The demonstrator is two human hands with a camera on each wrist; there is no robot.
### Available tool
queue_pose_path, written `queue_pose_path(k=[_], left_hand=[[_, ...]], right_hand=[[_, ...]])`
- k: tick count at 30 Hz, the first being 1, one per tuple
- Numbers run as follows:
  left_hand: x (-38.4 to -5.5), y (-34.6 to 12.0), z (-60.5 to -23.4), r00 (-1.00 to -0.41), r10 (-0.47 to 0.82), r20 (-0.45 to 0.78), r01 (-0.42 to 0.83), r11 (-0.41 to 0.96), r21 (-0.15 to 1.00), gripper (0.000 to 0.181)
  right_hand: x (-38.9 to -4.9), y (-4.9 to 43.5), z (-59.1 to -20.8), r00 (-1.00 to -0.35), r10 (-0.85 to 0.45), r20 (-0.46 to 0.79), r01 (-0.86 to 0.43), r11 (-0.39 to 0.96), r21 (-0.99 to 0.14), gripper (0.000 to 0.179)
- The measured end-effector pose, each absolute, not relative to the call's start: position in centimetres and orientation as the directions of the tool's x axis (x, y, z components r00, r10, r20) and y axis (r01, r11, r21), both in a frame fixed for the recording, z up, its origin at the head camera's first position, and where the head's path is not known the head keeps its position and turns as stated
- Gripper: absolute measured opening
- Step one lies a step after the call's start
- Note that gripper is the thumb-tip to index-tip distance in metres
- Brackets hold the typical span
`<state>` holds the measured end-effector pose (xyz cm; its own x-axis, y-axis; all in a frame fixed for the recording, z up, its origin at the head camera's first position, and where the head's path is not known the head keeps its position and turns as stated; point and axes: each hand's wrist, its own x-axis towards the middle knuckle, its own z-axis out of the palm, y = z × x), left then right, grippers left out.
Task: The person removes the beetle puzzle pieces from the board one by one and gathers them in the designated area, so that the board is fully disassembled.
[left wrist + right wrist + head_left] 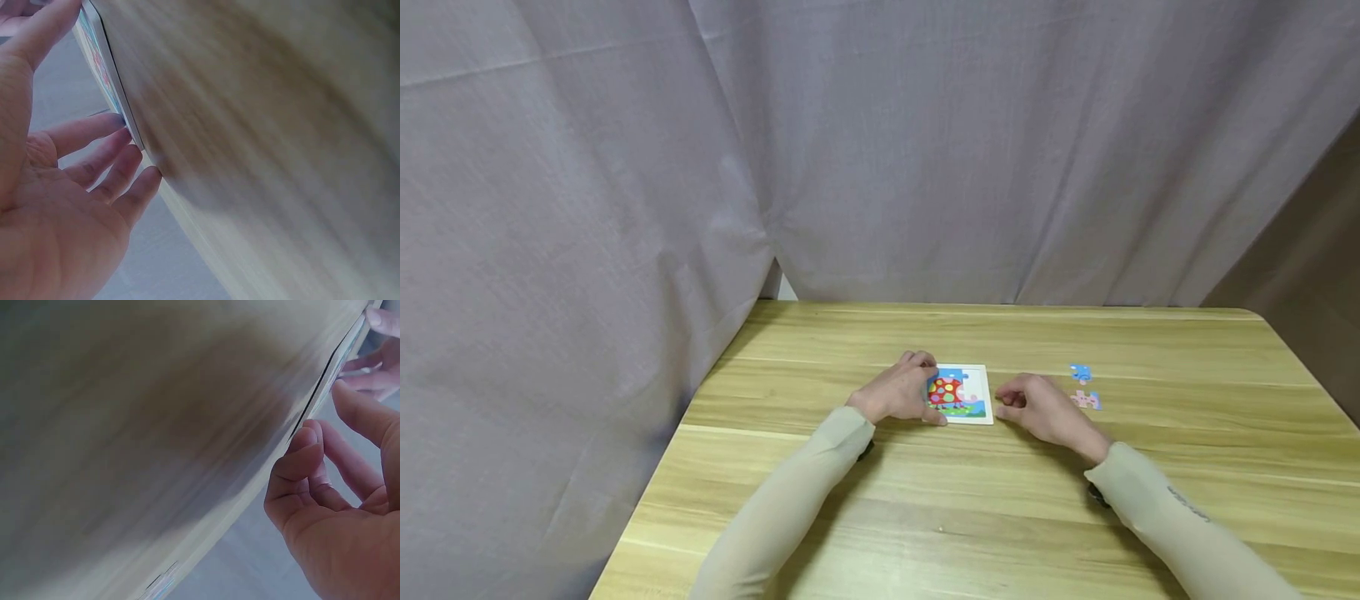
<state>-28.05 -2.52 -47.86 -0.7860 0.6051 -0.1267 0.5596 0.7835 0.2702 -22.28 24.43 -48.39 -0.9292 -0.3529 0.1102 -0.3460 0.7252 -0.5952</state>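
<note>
A square jigsaw puzzle board point(976, 388) with a white border lies on the table, showing a red, spotted ladybird picture. Its upper right part is bare white. My left hand point(901, 390) holds the board from the left, the thumb at the near edge and fingers at the far edge. Just off the right border is my right hand point(1037, 407), with some fingers curled and the thumb apart from them. Nothing shows in it. In the right wrist view, the thumb point(359, 412) is close to the board's edge.
Right of the right hand lie a blue puzzle piece point(1080, 372) and a pink and blue puzzle piece point(1086, 400). The wooden table point(940, 517) reaches back to a grey curtain point(910, 150). A brown surface point(1300, 250) stands at the far right.
</note>
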Motion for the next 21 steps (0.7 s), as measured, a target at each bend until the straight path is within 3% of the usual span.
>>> queue_pose_path(k=[21], left_hand=[[-28.1, -2.3, -47.7, -0.793, 0.595, -0.134, 0.553, 0.794, 0.251, 0.081]], right_hand=[[-22.9, 22.1, -47.9, -0.918, -0.396, 0.009, -0.327, 0.745, -0.581, 0.025]])
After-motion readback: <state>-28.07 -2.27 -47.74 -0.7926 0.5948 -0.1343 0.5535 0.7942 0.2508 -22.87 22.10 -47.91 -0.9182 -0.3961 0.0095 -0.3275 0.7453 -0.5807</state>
